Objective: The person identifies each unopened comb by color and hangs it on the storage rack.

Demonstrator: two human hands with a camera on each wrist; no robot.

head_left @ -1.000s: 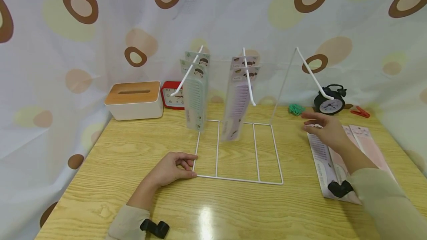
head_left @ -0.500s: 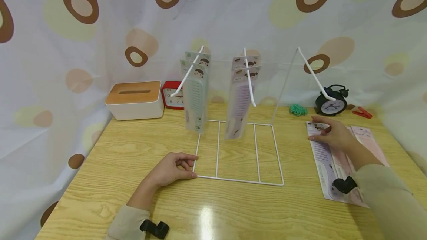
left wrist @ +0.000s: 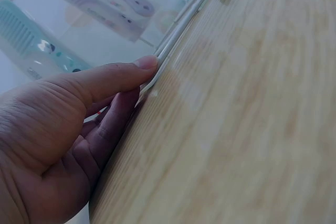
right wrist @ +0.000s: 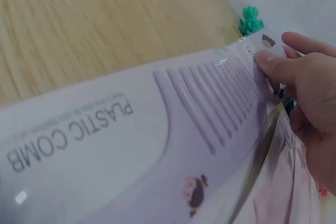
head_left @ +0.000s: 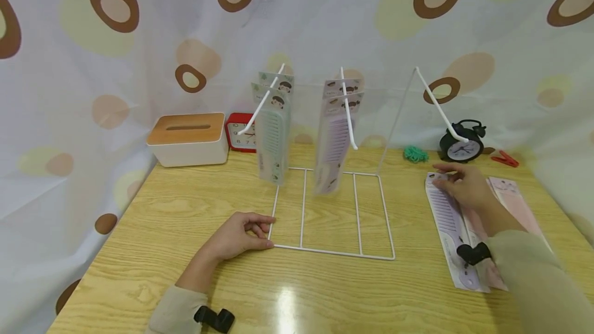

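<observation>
My left hand pinches the front left corner of the white wire display rack between thumb and fingers; the left wrist view shows the thumb on the wire. At the right, my right hand grips the header card of a packaged purple comb, thumb on its printed face in the right wrist view. On the rack's left hook hang green combs in clear packs, and purple combs hang on the middle hook. The right hook carries nothing.
Packaged pink combs lie right of the purple one, partly under my right arm. Along the back stand a tissue box, a red clock and a black alarm clock, with green cord and a red clip.
My right hand has come down onto the purple comb pack and taken hold of its top; the pack has shifted and tilted slightly. My left hand stays on the rack's corner.
</observation>
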